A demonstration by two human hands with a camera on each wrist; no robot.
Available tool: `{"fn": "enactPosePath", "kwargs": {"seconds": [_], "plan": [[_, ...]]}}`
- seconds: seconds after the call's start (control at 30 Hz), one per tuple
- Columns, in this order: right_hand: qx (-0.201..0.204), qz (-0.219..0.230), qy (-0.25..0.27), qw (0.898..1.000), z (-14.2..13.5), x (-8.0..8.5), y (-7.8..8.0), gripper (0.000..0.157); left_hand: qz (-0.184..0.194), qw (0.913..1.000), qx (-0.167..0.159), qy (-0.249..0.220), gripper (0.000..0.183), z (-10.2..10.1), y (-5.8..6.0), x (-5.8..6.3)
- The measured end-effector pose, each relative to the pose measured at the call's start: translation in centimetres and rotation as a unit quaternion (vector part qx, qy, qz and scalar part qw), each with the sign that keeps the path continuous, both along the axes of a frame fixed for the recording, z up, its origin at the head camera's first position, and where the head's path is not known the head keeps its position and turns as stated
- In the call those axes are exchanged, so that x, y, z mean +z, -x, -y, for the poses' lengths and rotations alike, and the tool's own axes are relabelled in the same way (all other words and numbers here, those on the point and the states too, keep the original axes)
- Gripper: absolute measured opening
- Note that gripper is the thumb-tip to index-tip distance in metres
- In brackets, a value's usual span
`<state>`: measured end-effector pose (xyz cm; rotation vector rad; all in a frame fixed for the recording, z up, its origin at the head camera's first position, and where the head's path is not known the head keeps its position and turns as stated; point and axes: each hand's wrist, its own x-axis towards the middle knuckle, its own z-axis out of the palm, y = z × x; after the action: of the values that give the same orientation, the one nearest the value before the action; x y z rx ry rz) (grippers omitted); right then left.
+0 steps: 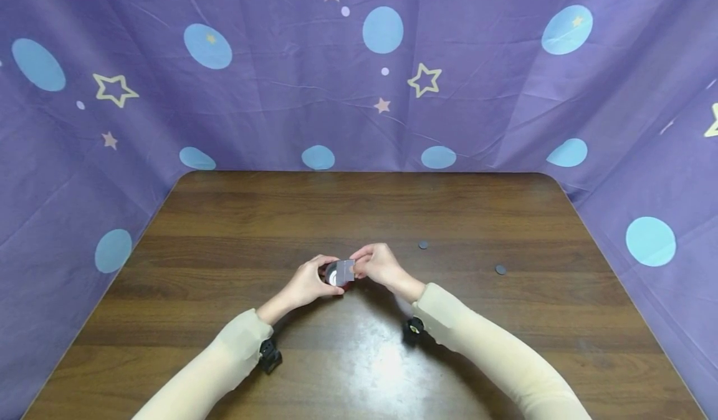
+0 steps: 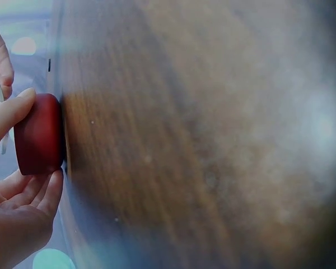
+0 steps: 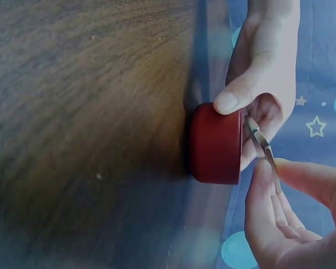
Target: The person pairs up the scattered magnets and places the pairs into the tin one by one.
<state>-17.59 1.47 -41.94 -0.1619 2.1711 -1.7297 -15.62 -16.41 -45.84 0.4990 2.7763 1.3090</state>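
A small red round object with smooth, rounded sides stands on the wooden table. My left hand holds it, with the thumb on one side and the fingers on the other. From the head view its top looks dark with a white ring, partly covered by a thin grey square piece. My right hand pinches that piece by an edge between thumb and fingers. In the right wrist view, the thin piece is seen edge-on and tilted, its far end close to the red object's top.
Two small dark discs lie on the table to the right: one disc beyond my right hand, another disc farther right. A purple curtain with stars and dots hangs behind and beside the table.
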Motion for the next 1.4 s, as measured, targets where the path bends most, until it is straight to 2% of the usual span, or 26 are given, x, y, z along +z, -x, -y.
{"fn": "enactPosePath", "kwargs": {"seconds": [0.37,0.8,0.93,1.07,1.23,1.33,1.4], "plan": [[-0.024,-0.010,-0.027,0.999,0.9,-0.8,-0.4,0.023,0.016,0.9998,0.008,-0.004,0.059,-0.2,-0.1,0.0],[-0.041,-0.017,-0.053,0.998,1.5,-0.5,-0.1,0.017,-0.012,0.9999,0.002,0.005,0.057,0.0,-0.1,0.1],[-0.030,-0.048,-0.088,0.994,1.5,-0.5,-0.3,0.017,-0.011,0.9999,-0.002,0.001,0.057,0.0,0.0,0.1],[-0.018,-0.101,-0.131,0.986,1.5,-0.8,-0.4,0.017,-0.008,1.0000,-0.002,0.002,0.057,-0.1,0.0,0.1],[-0.015,-0.147,-0.149,0.978,1.2,-1.3,-0.4,0.013,-0.008,1.0000,-0.004,-0.001,0.057,-0.1,0.0,0.0],[-0.018,-0.135,-0.139,0.981,1.1,-1.6,-0.3,0.014,-0.012,0.9999,-0.006,0.000,0.057,0.0,0.0,0.0],[-0.017,-0.107,-0.120,0.987,1.0,-1.8,-0.2,0.017,-0.013,0.9999,-0.006,0.000,0.058,0.0,0.0,-0.1]]}}
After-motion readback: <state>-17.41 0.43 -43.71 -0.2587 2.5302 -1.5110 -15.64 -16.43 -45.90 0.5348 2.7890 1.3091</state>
